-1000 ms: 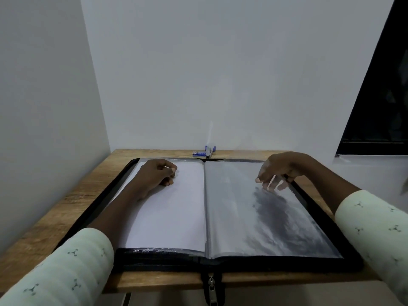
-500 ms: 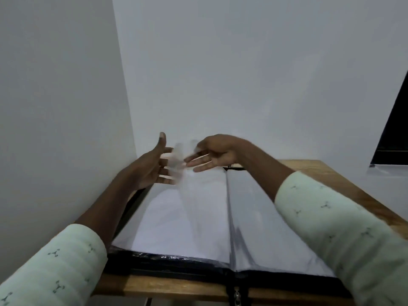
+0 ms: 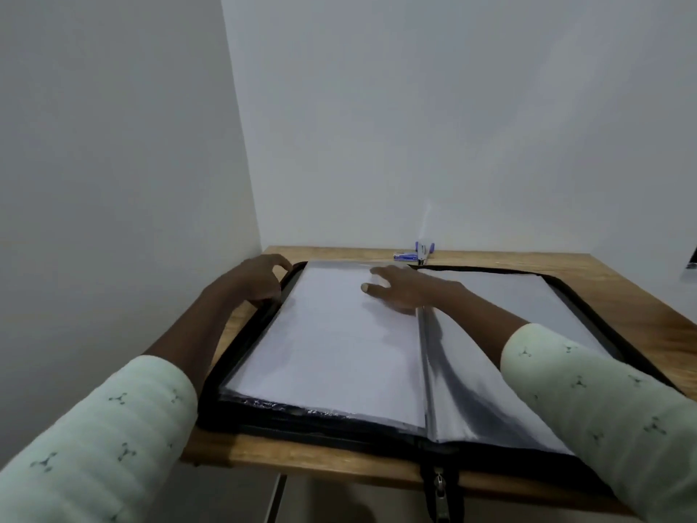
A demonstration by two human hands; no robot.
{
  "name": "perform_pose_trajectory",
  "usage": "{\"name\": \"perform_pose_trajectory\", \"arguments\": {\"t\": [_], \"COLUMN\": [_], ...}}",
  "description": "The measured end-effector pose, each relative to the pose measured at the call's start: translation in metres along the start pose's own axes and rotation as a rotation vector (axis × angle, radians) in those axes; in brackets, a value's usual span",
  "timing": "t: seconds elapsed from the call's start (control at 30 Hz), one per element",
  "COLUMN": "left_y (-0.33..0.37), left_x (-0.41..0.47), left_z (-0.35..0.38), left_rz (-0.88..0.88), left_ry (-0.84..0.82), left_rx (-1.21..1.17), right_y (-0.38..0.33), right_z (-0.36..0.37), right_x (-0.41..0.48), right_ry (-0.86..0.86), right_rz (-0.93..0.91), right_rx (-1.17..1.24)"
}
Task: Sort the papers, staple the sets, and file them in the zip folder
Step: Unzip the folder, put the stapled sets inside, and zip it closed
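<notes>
The zip folder [image 3: 241, 345] lies open on the wooden table [image 3: 622, 292], under both hands. The left hand [image 3: 260, 283] curls its fingers over the folder's far-left rim, seemingly gripping it. The right hand [image 3: 403, 292] lies flat, fingers spread, on the left sleeve [image 3: 320, 394], which holds white paper [image 3: 332, 349]. A blue stapler [image 3: 422, 252] sits beyond the folder.

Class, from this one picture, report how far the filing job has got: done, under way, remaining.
Done: a white sheet sits filed on the left side of the open zip folder; the stapler lies idle on the wooden table beyond it. In hand: the right hand presses on that sheet while the left hand grips the folder's rim. Left: zipping the folder shut; no loose papers show.
</notes>
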State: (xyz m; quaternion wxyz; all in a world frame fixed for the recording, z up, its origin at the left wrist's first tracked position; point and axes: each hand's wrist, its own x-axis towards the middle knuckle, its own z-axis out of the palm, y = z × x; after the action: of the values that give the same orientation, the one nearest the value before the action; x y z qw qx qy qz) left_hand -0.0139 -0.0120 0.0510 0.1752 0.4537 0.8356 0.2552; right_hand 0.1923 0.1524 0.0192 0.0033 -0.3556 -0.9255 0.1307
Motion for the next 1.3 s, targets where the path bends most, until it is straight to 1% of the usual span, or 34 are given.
{"name": "perform_pose_trajectory", "arguments": {"t": [0.03, 0.07, 0.1, 0.13, 0.17, 0.2, 0.27, 0.3, 0.4, 0.53, 0.73, 0.93, 1.0, 1.07, 1.17, 1.23, 1.3], "left_y": [0.006, 0.013, 0.023, 0.033, 0.042, 0.049, 0.051, 0.048, 0.031, 0.029, 0.025, 0.013, 0.014, 0.015, 0.016, 0.009, -0.005], "left_x": [0.003, 0.004, 0.004, 0.002, 0.001, 0.0, 0.005, 0.009, 0.016, 0.019, 0.025, 0.027, 0.026, 0.027, 0.031, 0.033, 0.034], "left_z": [0.003, 0.009, 0.017, 0.027, 0.039, 0.051, 0.073, 0.081, 0.095, 0.098, 0.092, 0.083, 0.084, 0.086, 0.078, 0.065, 0.053], "left_rz": [0.047, 0.125, 0.223, 0.318, 0.39, 0.415, 0.344, 0.293, 0.237, 0.235, 0.201, 0.066, 0.057, 0.066, 0.067, 0.0, -0.133], "left_ry": [0.116, 0.211, 0.26, 0.242, 0.172, 0.077, -0.102, -0.142, -0.118, -0.111, -0.114, -0.069, -0.063, -0.05, -0.049, -0.038, 0.05], "left_rx": [0.087, 0.119, 0.101, 0.085, 0.086, 0.117, 0.21, 0.264, 0.384, 0.422, 0.486, 0.533, 0.524, 0.518, 0.523, 0.475, 0.37], "right_y": [0.003, 0.005, 0.004, 0.002, 0.001, 0.0, 0.002, 0.003, 0.007, 0.008, -0.014, -0.017, -0.02, -0.023, -0.026, -0.022, -0.014], "right_z": [0.01, 0.021, 0.028, 0.031, 0.032, 0.031, 0.031, 0.03, 0.03, 0.031, 0.038, 0.04, 0.043, 0.044, 0.043, 0.048, 0.052], "right_x": [-0.002, -0.003, -0.004, -0.003, -0.003, -0.002, -0.001, -0.002, -0.01, -0.023, -0.055, -0.09, -0.11, -0.116, -0.106, -0.097, -0.091], "right_ry": [-0.033, -0.027, 0.011, 0.048, 0.065, 0.065, 0.058, 0.062, 0.075, 0.046, -0.053, -0.089, -0.123, -0.123, -0.041, 0.027, 0.068], "right_rz": [0.023, 0.036, 0.037, 0.036, 0.035, 0.036, 0.041, 0.039, -0.003, -0.056, -0.302, -0.486, -0.525, -0.476, -0.325, -0.247, -0.231], "right_rx": [-0.03, -0.044, -0.05, -0.054, -0.058, -0.065, -0.067, -0.063, -0.061, -0.11, -0.186, -0.185, -0.169, -0.078, 0.102, 0.116, 0.118]}}
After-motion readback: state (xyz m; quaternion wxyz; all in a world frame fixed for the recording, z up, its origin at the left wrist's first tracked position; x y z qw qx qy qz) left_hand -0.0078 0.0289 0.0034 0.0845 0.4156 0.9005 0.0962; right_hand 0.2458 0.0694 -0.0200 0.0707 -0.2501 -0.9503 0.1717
